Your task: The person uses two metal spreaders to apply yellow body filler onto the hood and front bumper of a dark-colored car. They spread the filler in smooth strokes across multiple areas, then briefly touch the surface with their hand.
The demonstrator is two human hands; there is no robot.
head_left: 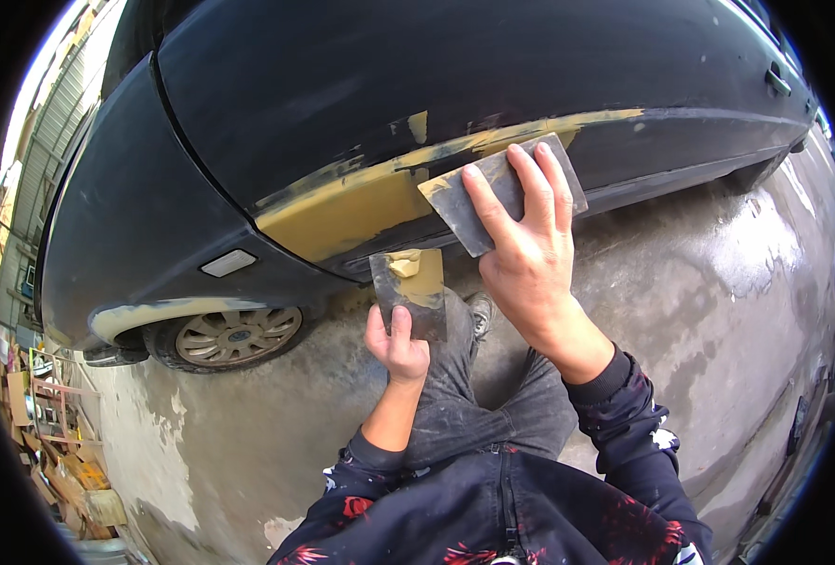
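Observation:
My right hand [529, 221] grips a flat grey putty spreader [449, 206], its fingers spread over the upper face. The spreader's far edge lies against the lower door of a dark car [323, 85], or very close to it. Beside it, a patch of yellow body filler [352, 214] covers the door's lower edge, with a thin streak running right along the crease. Lower down, my left hand [401, 344] pinches a second grey spreader [421, 315] by its near end. On that one sits a lump of yellow filler [403, 266] with a smeared layer around it.
The car's front wheel [239, 336] stands at the left under a fender with a pale sanded arch. A stained concrete floor [662, 311] stretches below and to the right. Cardboard and clutter [88, 480] lie at the far left by a metal rack [63, 400].

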